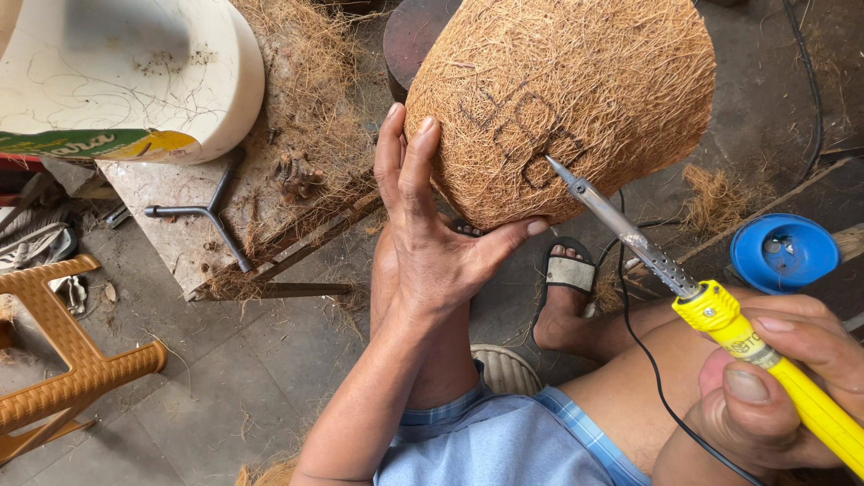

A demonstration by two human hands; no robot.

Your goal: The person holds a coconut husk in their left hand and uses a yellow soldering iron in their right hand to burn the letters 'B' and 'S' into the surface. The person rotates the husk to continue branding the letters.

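Head view | left hand (430,236) spread, fingers (416,162) pressed flat on coir shell (558,90), held up over the knees | right hand (774,378) pinching yellow soldering iron (720,310), tip touching dark marks | step: burning the outline | next likely needs steady tip pressure, shell braced.

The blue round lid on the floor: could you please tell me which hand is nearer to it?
Right. The right hand, gripping the yellow soldering iron, is just below the blue lid; the left hand rests on the coconut husk, farther away.
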